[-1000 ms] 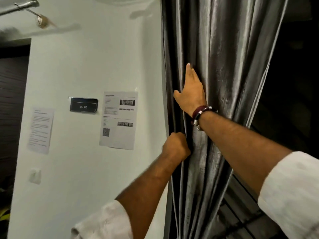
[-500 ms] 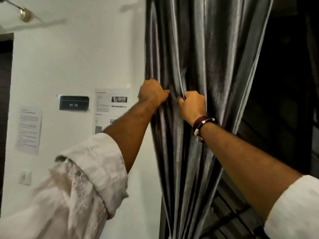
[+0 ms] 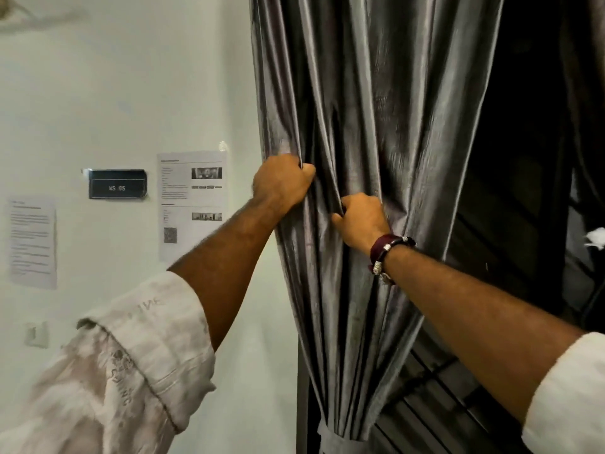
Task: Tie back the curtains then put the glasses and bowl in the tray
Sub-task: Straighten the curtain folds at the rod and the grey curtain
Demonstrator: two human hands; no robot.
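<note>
A grey curtain (image 3: 376,158) hangs gathered in folds just beside a white wall (image 3: 114,93), drawn in near the bottom by a band (image 3: 340,442) of the same cloth. The left hand (image 3: 281,183) is curled tight round a fold at the curtain's left edge. The right hand (image 3: 361,221), lower and just beside it, has its fingers closed on another fold; a dark red bracelet (image 3: 388,249) circles that wrist. Printed sheets (image 3: 191,204) and a small dark sign (image 3: 117,184) are on the wall.
</note>
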